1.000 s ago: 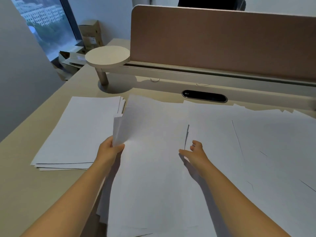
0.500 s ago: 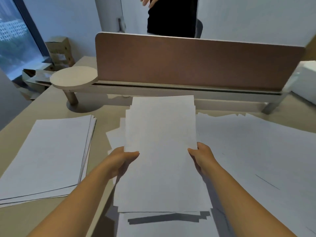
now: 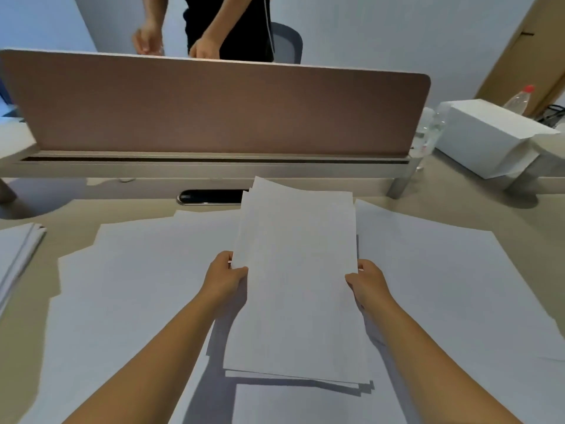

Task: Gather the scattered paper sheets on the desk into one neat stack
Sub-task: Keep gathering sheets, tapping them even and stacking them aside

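I hold a bundle of paper sheets raised above the desk, my left hand gripping its left edge and my right hand its right edge, thumbs on top and fingers curled beneath. The bundle is not square yet — at the far left corner and along the near edge, lower sheets peek out in steps. Under and around it, loose sheets cover the desk to both sides, overlapping one another, and a separate stack lies at the far left edge of view.

To do this step well, I judge I should loosen my grip a little, stand the bundle on its near edge and tap it on the desk so the sheets slide level, then tap a long side too. Squeezing hard would only lock the steps in place or crease the paper.

Beyond the paper stands the brown divider panel, with a person behind it. To the right sit a white box and a red-capped bottle. The sheets show as blank, and no label or writing is legible anywhere.
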Available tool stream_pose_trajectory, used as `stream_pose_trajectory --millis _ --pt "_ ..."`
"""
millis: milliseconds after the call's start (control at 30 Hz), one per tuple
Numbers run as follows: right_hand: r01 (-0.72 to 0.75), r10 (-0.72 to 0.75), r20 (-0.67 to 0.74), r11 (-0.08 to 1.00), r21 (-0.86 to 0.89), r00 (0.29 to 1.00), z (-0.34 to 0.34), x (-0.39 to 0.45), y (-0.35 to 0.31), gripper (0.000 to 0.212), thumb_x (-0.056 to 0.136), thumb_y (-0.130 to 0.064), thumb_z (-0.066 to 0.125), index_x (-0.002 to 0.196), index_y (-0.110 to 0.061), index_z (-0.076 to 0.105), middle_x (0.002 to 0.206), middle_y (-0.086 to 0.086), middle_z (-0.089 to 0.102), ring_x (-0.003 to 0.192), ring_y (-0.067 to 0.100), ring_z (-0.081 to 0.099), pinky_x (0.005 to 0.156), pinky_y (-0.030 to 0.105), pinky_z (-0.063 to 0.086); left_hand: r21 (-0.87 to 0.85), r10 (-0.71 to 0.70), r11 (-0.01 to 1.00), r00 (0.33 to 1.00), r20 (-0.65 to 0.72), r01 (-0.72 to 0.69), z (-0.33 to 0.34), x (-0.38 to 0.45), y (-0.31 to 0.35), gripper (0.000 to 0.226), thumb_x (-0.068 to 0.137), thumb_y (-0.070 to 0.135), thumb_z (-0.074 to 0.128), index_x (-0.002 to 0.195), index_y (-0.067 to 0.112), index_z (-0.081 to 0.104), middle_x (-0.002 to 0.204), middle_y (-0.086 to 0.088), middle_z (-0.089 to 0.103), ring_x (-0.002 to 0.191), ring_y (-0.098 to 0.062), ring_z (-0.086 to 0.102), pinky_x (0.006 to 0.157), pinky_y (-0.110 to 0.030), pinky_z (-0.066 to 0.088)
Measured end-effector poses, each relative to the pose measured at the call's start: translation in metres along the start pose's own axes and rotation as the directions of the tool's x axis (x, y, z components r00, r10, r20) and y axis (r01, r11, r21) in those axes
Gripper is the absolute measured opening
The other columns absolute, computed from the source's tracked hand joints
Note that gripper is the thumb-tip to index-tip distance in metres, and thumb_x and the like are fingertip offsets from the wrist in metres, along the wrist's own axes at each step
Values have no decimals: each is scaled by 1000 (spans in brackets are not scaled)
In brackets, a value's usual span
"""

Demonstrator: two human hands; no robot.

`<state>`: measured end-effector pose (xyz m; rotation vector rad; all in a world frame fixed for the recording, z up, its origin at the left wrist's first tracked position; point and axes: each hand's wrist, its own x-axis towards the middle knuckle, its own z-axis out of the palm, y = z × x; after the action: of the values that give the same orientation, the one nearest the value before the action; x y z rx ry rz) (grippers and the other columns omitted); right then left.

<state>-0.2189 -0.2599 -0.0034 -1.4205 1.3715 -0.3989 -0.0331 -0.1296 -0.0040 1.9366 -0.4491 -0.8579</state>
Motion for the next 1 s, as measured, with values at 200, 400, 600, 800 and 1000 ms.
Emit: stream_pose_trajectory --millis 200,400,600,800,1000 --pt "-62 60 -19 987 -146 998 -66 50 43 17 84 2 43 88 -11 54 80 7 50 70 21 49 67 28 41 188 -31 981 997 -67 43 81 20 5 27 89 12 57 114 10 50 122 -13 57 105 -28 55 92 -38 44" --pt "-114 -14 -262 878 -466 965 -111 80 76 69 87 -31 57 144 -5 26 144 16 37 134 34 35 112 45 30 592 -100 758 945 -310 274 98 25 -9 66 84 43 61 135 9 38 139 -16 41 128 -37 39 102 -44 36" --pt "1 -99 -175 872 -489 980 -106 105 77 77 88 -37 57 145 -1 19 150 16 28 141 31 23 117 41 18 614 -60 735 930 -362 286 109 36 -4 69 85 46 59 138 9 33 143 -15 35 132 -37 33 105 -46 31" --pt "63 -135 -89 828 -557 987 -91 121 66 85 83 -35 65 146 -5 16 152 12 24 142 28 20 118 38 15 642 -33 736 960 -279 212 115 54 1 77 82 47 62 143 14 28 148 -10 32 135 -35 30 106 -46 30" --pt "158 -148 57 894 -418 987 -79 125 53 81 79 -23 70 144 -11 24 148 8 33 139 26 26 115 41 24 560 -22 824 992 -123 88 118 63 7 69 82 33 67 139 13 33 140 -8 44 129 -33 40 103 -45 37"
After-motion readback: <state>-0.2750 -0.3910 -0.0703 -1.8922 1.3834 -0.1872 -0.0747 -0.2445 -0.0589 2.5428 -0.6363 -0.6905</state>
